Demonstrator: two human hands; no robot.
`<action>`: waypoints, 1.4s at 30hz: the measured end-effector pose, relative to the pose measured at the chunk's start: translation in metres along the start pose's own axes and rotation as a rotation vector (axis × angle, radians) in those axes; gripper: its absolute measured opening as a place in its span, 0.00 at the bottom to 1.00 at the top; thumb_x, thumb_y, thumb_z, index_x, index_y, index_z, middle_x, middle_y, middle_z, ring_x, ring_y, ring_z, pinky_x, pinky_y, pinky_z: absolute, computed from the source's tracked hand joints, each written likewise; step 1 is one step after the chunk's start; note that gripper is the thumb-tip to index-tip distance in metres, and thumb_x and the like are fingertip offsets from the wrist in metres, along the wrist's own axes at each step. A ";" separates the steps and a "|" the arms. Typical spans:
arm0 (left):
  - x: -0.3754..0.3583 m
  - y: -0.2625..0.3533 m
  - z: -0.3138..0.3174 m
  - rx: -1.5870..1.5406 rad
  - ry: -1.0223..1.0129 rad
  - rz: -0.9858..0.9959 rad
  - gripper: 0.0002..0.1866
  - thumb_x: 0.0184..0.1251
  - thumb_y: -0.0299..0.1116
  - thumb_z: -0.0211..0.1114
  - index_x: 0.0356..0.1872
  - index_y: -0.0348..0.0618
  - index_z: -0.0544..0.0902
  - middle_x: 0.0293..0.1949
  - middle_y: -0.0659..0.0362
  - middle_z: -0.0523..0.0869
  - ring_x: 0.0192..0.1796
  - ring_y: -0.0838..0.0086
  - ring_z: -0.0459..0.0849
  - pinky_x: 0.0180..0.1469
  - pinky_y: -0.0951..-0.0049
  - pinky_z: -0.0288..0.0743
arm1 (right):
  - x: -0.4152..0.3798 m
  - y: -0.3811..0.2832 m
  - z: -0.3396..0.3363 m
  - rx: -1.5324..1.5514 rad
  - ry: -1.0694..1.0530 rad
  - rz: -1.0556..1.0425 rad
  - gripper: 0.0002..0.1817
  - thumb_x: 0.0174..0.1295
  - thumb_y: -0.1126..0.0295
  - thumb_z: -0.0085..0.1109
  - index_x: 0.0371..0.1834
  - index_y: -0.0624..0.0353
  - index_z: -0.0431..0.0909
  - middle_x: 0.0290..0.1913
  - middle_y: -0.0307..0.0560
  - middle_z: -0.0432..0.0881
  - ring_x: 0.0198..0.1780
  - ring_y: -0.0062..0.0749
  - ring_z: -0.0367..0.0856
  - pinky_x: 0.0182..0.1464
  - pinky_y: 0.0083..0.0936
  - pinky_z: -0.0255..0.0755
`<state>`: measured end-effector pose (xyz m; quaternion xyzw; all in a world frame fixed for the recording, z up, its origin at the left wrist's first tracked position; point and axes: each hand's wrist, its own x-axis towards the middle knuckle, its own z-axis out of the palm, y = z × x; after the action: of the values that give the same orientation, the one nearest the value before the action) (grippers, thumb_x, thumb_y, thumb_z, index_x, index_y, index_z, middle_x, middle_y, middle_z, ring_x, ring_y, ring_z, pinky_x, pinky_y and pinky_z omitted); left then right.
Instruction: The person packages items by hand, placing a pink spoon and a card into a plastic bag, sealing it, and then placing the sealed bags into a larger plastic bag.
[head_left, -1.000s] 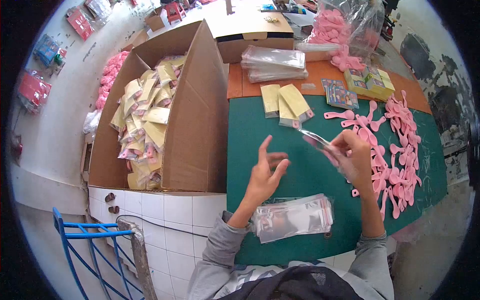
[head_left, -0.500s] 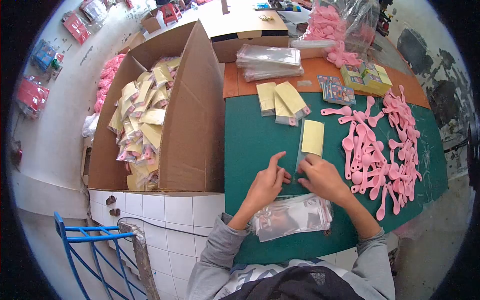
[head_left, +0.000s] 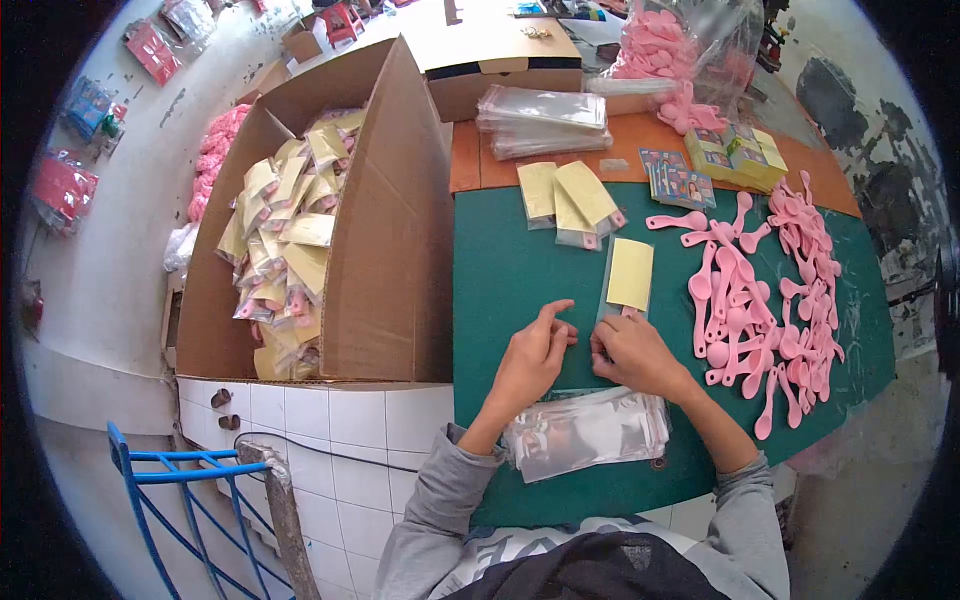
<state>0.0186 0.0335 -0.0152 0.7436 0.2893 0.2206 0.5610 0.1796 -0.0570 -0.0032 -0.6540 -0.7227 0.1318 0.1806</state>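
A clear bag with a yellow card (head_left: 630,274) lies on the green table mat, a bit of pink showing at the card's lower edge. My right hand (head_left: 636,350) is at the bag's lower end with its fingers curled together; what they grip is hidden. To its left, my left hand (head_left: 535,358) hovers over the mat, index finger stretched out and nothing held. A stack of empty clear bags (head_left: 588,434) lies below both hands. Right of the card, pink spoons (head_left: 735,310) are heaped. Several packed bags with yellow cards (head_left: 570,200) lie above.
A large cardboard box (head_left: 385,240) full of packed bags stands on the left. At the back are a pile of clear bags (head_left: 545,120), stacks of cards (head_left: 735,155) and a plastic sack of pink spoons (head_left: 655,50). A blue metal frame (head_left: 185,468) stands at lower left.
My right hand has moved slightly, and a bit of pink now shows below the yellow card. My left hand has barely moved. The view has shifted slightly.
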 end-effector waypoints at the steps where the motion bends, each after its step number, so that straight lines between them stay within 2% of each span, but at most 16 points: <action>1: 0.001 -0.003 0.001 0.009 -0.002 -0.002 0.16 0.70 0.28 0.48 0.58 0.39 0.68 0.37 0.48 0.84 0.38 0.62 0.86 0.39 0.67 0.79 | 0.000 0.000 -0.005 0.014 0.020 -0.035 0.07 0.46 0.71 0.60 0.27 0.59 0.73 0.29 0.49 0.75 0.33 0.45 0.76 0.42 0.38 0.68; 5: 0.001 0.009 0.000 -0.461 -0.196 -0.349 0.20 0.73 0.35 0.50 0.62 0.42 0.65 0.37 0.48 0.84 0.37 0.68 0.86 0.34 0.70 0.79 | 0.001 -0.019 -0.028 0.049 0.090 -0.106 0.07 0.45 0.72 0.60 0.25 0.58 0.71 0.28 0.47 0.74 0.32 0.43 0.76 0.40 0.37 0.67; 8: 0.005 -0.004 0.011 -0.574 -0.206 -0.297 0.23 0.73 0.39 0.50 0.66 0.44 0.61 0.34 0.50 0.84 0.37 0.73 0.83 0.33 0.72 0.79 | -0.002 -0.037 -0.022 0.110 0.082 -0.232 0.08 0.43 0.73 0.60 0.24 0.57 0.70 0.27 0.46 0.73 0.31 0.41 0.75 0.39 0.36 0.67; 12: 0.003 -0.013 0.015 -0.382 -0.172 -0.165 0.30 0.70 0.32 0.54 0.69 0.47 0.53 0.33 0.51 0.84 0.37 0.75 0.83 0.36 0.72 0.80 | -0.004 -0.042 -0.022 0.070 0.064 -0.355 0.09 0.43 0.73 0.61 0.24 0.57 0.69 0.27 0.44 0.72 0.31 0.40 0.75 0.39 0.34 0.67; 15: -0.003 0.011 0.012 -0.345 -0.076 -0.236 0.34 0.67 0.28 0.55 0.71 0.48 0.49 0.32 0.52 0.85 0.36 0.75 0.84 0.38 0.72 0.78 | -0.012 -0.026 -0.042 0.302 -0.089 -0.269 0.13 0.40 0.73 0.65 0.27 0.56 0.70 0.29 0.42 0.71 0.34 0.36 0.74 0.42 0.31 0.66; 18: 0.001 0.002 0.013 -0.379 -0.013 -0.205 0.36 0.67 0.27 0.54 0.71 0.50 0.45 0.30 0.53 0.86 0.38 0.75 0.84 0.42 0.72 0.77 | -0.026 -0.003 -0.071 0.745 -0.292 -0.081 0.05 0.48 0.75 0.58 0.27 0.59 0.71 0.27 0.39 0.70 0.33 0.27 0.74 0.38 0.26 0.68; 20: 0.004 -0.007 0.012 -0.446 -0.004 -0.177 0.30 0.67 0.27 0.54 0.69 0.50 0.55 0.23 0.60 0.82 0.28 0.80 0.79 0.34 0.77 0.73 | -0.046 0.045 -0.087 0.851 -0.074 -0.123 0.07 0.47 0.76 0.58 0.30 0.60 0.73 0.30 0.37 0.72 0.33 0.23 0.73 0.36 0.22 0.67; 21: 0.005 -0.008 0.004 -0.394 -0.045 -0.165 0.28 0.67 0.27 0.53 0.67 0.50 0.58 0.22 0.62 0.80 0.26 0.82 0.76 0.32 0.78 0.70 | -0.058 0.075 -0.102 0.949 -0.029 0.046 0.08 0.48 0.74 0.59 0.32 0.61 0.73 0.33 0.38 0.76 0.35 0.23 0.74 0.36 0.22 0.68; 24: 0.002 -0.002 0.003 -0.346 -0.071 -0.122 0.15 0.68 0.28 0.52 0.54 0.46 0.76 0.20 0.67 0.74 0.23 0.86 0.65 0.25 0.81 0.60 | -0.084 0.178 -0.143 -0.111 0.548 0.606 0.09 0.54 0.70 0.54 0.35 0.65 0.75 0.33 0.52 0.78 0.36 0.33 0.77 0.39 0.27 0.71; 27: 0.005 -0.008 0.004 -0.336 -0.104 -0.123 0.11 0.70 0.29 0.51 0.43 0.42 0.83 0.25 0.66 0.79 0.27 0.87 0.70 0.28 0.83 0.64 | -0.095 0.185 -0.136 -1.043 0.446 0.821 0.10 0.55 0.72 0.51 0.38 0.65 0.75 0.37 0.58 0.77 0.38 0.44 0.78 0.40 0.34 0.71; 29: 0.007 0.004 0.004 -0.436 -0.129 -0.147 0.11 0.71 0.28 0.50 0.44 0.39 0.81 0.31 0.66 0.80 0.27 0.88 0.67 0.29 0.85 0.62 | -0.067 0.134 -0.100 -0.597 0.597 0.155 0.14 0.54 0.72 0.57 0.44 0.60 0.72 0.46 0.54 0.72 0.45 0.47 0.74 0.46 0.35 0.71; 31: 0.007 0.005 0.003 -0.490 -0.177 -0.164 0.11 0.72 0.27 0.49 0.44 0.38 0.81 0.39 0.65 0.82 0.31 0.88 0.67 0.33 0.88 0.64 | -0.024 0.048 -0.078 -0.014 0.325 -0.337 0.27 0.53 0.70 0.65 0.58 0.53 0.67 0.57 0.53 0.66 0.55 0.52 0.68 0.54 0.37 0.68; 33: 0.005 0.002 0.001 -0.506 -0.226 -0.157 0.11 0.72 0.26 0.47 0.46 0.37 0.79 0.41 0.63 0.82 0.35 0.86 0.72 0.36 0.86 0.68 | -0.025 0.048 -0.006 0.248 0.214 -0.097 0.31 0.51 0.70 0.68 0.59 0.53 0.66 0.57 0.53 0.66 0.55 0.51 0.68 0.54 0.37 0.69; 35: 0.002 -0.003 -0.002 -0.498 -0.230 -0.135 0.10 0.70 0.25 0.48 0.47 0.36 0.76 0.43 0.61 0.81 0.40 0.83 0.77 0.39 0.82 0.72 | -0.009 0.004 -0.027 0.114 0.310 -0.180 0.10 0.47 0.77 0.64 0.33 0.58 0.75 0.43 0.46 0.71 0.38 0.36 0.77 0.42 0.29 0.74; 38: -0.005 -0.005 -0.010 -0.361 -0.197 -0.056 0.11 0.65 0.21 0.51 0.47 0.36 0.73 0.45 0.58 0.81 0.45 0.75 0.82 0.43 0.75 0.77 | -0.016 0.020 -0.013 0.305 0.320 -0.026 0.14 0.42 0.76 0.70 0.30 0.57 0.75 0.41 0.44 0.70 0.37 0.30 0.76 0.41 0.27 0.74; 42: -0.015 0.013 -0.004 -0.084 -0.190 0.002 0.14 0.58 0.19 0.59 0.46 0.39 0.72 0.43 0.55 0.78 0.46 0.68 0.83 0.43 0.71 0.78 | -0.017 0.016 -0.012 0.436 0.361 -0.007 0.11 0.45 0.78 0.68 0.30 0.58 0.75 0.40 0.43 0.69 0.37 0.29 0.76 0.40 0.26 0.74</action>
<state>0.0074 0.0231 -0.0014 0.7372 0.2246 0.1618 0.6164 0.2006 -0.0724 -0.0007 -0.6101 -0.6358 0.1646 0.4433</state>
